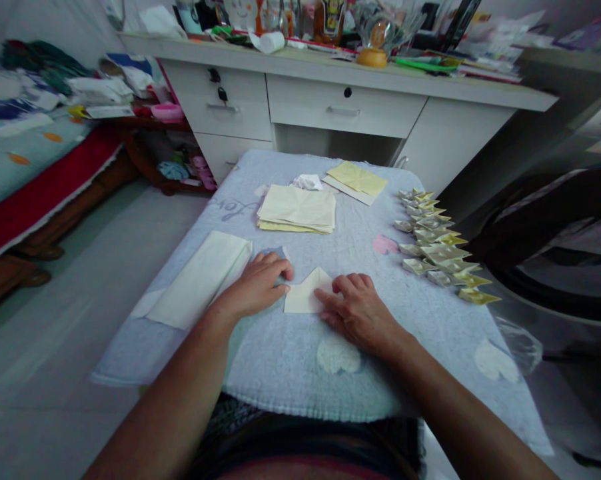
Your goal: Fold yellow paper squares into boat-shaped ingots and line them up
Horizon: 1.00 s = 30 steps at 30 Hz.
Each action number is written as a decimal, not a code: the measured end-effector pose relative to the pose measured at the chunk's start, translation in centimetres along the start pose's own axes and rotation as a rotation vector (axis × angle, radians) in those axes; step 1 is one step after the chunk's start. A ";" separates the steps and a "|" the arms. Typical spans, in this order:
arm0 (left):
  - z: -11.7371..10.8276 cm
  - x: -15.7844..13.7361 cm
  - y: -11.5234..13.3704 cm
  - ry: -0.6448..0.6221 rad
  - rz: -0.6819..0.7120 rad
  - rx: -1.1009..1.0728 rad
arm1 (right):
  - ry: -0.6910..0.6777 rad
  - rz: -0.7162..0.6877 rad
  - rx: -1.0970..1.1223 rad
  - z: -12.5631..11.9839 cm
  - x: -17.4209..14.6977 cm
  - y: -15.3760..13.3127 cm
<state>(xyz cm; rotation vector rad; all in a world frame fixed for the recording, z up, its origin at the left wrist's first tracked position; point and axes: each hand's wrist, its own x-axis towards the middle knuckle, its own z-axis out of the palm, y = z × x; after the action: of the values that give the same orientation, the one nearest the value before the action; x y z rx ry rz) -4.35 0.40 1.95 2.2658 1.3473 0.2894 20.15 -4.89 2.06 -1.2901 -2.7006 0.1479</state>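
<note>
A small cream folded paper (301,299) lies flat on the cloth-covered table, with a pointed peak at its top. My right hand (356,310) is at its right side, fingers bent and fingertips pressed on the paper. My left hand (260,283) rests at the paper's left corner; its thumb tip reaches that corner and the thumb and forefinger are apart, with nothing visible between them. Left of my left hand lies a long folded stack of pale paper (200,277). Beyond both hands sits a pile of cream and yellow square sheets (297,207).
Several small folded paper boats (440,253) stand in rows along the right side. Yellow and white sheets (358,180) and a crumpled white paper (308,181) lie at the far side. A white desk (345,100) with drawers stands behind the table (280,373); a bed (40,160) is at left.
</note>
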 end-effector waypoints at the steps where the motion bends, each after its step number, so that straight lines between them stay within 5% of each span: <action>1: 0.1 0.0 0.2 0.009 -0.002 0.003 | -0.003 -0.001 -0.006 -0.1 -0.1 -0.2; 13: 1.6 0.0 0.9 0.053 -0.038 0.029 | -0.060 0.018 -0.080 -0.1 -0.4 -1.3; 30: 0.3 -0.1 -0.1 -0.061 -0.022 -0.028 | -0.022 0.138 -0.057 -1.0 -4.6 2.0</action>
<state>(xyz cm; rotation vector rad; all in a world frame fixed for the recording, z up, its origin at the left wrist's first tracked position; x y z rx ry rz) -4.33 0.21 1.66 2.2172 1.3286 0.2283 24.68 -7.24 2.31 -1.4997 -2.6517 0.1014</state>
